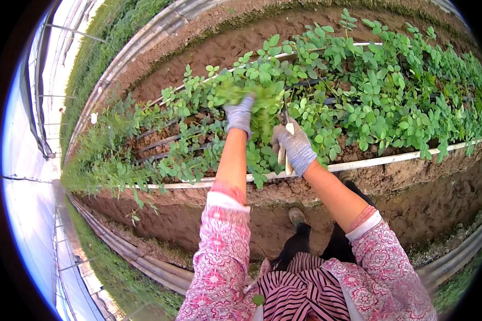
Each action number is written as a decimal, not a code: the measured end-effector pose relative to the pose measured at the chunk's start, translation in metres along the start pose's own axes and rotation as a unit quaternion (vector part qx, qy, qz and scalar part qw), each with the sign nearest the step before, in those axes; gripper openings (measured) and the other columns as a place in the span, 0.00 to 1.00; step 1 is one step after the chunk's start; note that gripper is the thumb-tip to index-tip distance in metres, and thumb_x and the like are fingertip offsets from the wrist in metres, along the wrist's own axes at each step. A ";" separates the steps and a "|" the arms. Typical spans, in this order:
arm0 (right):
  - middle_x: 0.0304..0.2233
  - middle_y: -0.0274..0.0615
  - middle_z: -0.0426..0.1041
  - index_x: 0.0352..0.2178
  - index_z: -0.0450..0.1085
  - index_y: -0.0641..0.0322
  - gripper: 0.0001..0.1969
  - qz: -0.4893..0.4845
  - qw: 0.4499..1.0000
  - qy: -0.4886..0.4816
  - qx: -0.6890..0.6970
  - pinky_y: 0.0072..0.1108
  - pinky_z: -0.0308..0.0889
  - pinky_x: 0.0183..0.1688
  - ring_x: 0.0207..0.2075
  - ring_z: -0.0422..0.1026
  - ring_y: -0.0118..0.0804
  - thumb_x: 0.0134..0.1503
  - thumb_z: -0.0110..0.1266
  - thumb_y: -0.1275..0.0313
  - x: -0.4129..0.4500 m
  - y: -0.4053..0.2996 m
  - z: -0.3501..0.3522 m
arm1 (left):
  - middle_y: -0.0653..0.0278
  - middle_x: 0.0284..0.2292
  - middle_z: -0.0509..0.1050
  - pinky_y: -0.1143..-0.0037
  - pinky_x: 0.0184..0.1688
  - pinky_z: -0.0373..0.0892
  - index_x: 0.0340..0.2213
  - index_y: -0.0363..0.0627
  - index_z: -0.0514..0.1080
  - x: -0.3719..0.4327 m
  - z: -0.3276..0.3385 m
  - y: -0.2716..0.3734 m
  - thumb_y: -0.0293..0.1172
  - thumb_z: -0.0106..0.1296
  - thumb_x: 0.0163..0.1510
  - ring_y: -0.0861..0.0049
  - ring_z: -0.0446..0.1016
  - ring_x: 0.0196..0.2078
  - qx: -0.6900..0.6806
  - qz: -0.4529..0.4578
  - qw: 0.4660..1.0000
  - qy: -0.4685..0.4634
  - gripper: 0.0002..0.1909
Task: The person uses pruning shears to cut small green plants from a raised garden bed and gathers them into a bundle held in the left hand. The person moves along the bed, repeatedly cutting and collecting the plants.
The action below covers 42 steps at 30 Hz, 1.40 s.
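Note:
My left hand, in a grey knit glove, is in the foliage of the planted bed. Its fingers close around blurred leafy stems, though leaves partly cover the fingertips. My right hand, gloved the same way, grips pruning shears with cream handles. Their dark blades point up and away from me, among the leaves just right of the blurred stems. Around both hands grow green plants with rounded leaflets, rose-like in look.
White edging strips border the bed, and dark drip lines run through its soil. I stand on a bare dirt path; another path lies beyond. Corrugated barriers and greenhouse sheeting curve along the sides.

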State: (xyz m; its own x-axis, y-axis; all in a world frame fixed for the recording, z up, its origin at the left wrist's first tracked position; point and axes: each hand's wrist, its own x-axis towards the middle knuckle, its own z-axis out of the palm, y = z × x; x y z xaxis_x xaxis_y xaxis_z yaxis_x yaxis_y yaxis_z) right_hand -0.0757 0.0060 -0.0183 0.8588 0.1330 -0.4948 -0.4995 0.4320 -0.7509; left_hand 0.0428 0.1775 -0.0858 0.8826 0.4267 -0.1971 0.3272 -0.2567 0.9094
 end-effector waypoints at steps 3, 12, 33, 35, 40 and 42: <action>0.20 0.36 0.67 0.41 0.60 0.62 0.18 -0.015 0.998 0.046 0.042 0.19 0.64 0.18 0.18 0.66 0.28 0.50 0.52 0.66 0.003 -0.014 -0.011 | 0.56 0.43 0.69 0.66 0.40 0.66 0.48 0.35 0.60 0.015 0.020 -0.029 0.42 0.61 0.40 0.68 0.67 0.44 0.068 -0.103 0.992 -0.036 0.37; 0.21 0.38 0.67 0.40 0.60 0.62 0.17 -0.036 0.990 0.091 0.101 0.20 0.65 0.16 0.18 0.67 0.30 0.50 0.51 0.67 0.009 -0.029 -0.052 | 0.40 0.44 0.67 0.69 0.49 0.64 0.49 0.31 0.56 -0.005 0.051 0.002 0.43 0.53 0.43 0.53 0.68 0.46 0.333 -0.034 0.939 -0.073 0.36; 0.22 0.36 0.67 0.51 0.53 0.64 0.28 -0.021 0.997 0.044 0.054 0.16 0.62 0.18 0.20 0.66 0.25 0.50 0.54 0.69 -0.017 -0.021 -0.042 | 0.50 0.39 0.71 0.70 0.46 0.63 0.42 0.41 0.64 0.056 0.003 -0.002 0.43 0.63 0.36 0.61 0.70 0.42 0.322 0.000 0.939 -0.122 0.33; 0.24 0.36 0.67 0.54 0.49 0.64 0.33 -0.012 0.999 0.034 0.006 0.17 0.63 0.25 0.24 0.66 0.24 0.50 0.55 0.67 -0.010 -0.018 -0.049 | 0.49 0.41 0.69 0.70 0.46 0.63 0.43 0.38 0.62 0.032 0.012 0.021 0.45 0.65 0.34 0.59 0.68 0.43 0.359 0.106 0.917 -0.138 0.37; 0.36 0.45 0.69 0.58 0.44 0.62 0.39 -0.035 0.975 0.021 -0.220 0.21 0.64 0.40 0.35 0.68 0.35 0.48 0.55 0.64 -0.010 -0.017 -0.019 | 0.59 0.33 0.71 0.73 0.38 0.68 0.39 0.42 0.62 -0.030 0.006 0.036 0.44 0.61 0.40 0.74 0.70 0.38 -0.045 -0.023 0.961 -0.273 0.29; 0.46 0.50 0.66 0.59 0.42 0.61 0.42 -0.048 0.954 -0.020 -0.296 0.22 0.61 0.47 0.42 0.68 0.39 0.47 0.55 0.62 -0.010 -0.010 -0.006 | 0.63 0.28 0.72 0.76 0.34 0.70 0.36 0.43 0.64 -0.075 0.010 0.042 0.39 0.59 0.44 0.76 0.71 0.32 -0.134 -0.060 0.934 -0.326 0.21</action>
State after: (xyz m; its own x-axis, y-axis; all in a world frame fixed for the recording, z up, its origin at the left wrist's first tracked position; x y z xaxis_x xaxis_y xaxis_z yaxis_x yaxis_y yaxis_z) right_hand -0.0798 -0.0048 -0.0086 0.9015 0.1570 -0.4032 -0.3850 -0.1344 -0.9131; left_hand -0.0063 0.1264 -0.0369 0.8917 -0.2021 -0.4050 0.4179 0.0236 0.9082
